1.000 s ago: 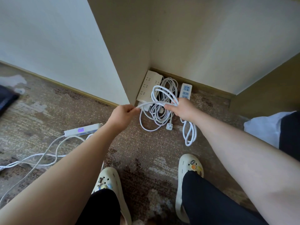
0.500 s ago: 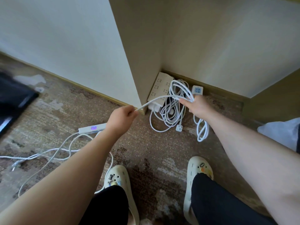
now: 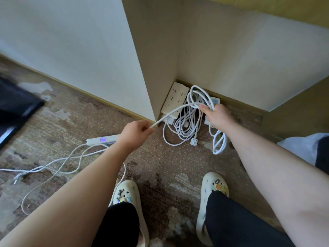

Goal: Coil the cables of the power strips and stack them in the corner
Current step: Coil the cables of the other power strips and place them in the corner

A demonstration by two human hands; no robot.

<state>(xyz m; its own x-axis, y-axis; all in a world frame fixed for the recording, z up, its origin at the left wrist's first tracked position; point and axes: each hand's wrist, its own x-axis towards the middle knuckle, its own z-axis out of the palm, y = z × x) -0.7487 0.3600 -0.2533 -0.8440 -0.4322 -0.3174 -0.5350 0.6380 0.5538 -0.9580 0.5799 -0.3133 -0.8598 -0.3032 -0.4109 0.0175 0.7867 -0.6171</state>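
Observation:
My right hand [image 3: 214,115] grips several white cable loops [image 3: 197,94] raised above the corner. My left hand [image 3: 136,131] pinches the same white cable [image 3: 175,110], stretched taut between both hands. A beige power strip [image 3: 175,98] lies in the corner against the wall, with a coiled white cable and plug [image 3: 183,130] on the floor beside it. A white strip with blue sockets [image 3: 215,100] lies mostly hidden behind my right hand, and its coil [image 3: 219,142] is below my wrist. Another white strip with a purple light [image 3: 102,140] lies left, its cable [image 3: 58,162] sprawled loose.
Patterned brown carpet covers the floor. My two cream clogs [image 3: 127,195] [image 3: 215,186] stand below the hands. A protruding wall edge [image 3: 142,68] divides the corner from the left area. A dark object [image 3: 14,107] lies at far left. White cloth [image 3: 302,145] shows at right.
My left hand has drawn away to the left and down, so the cable now spans a longer taut length. The view has shifted, and the loops in my right hand sit higher.

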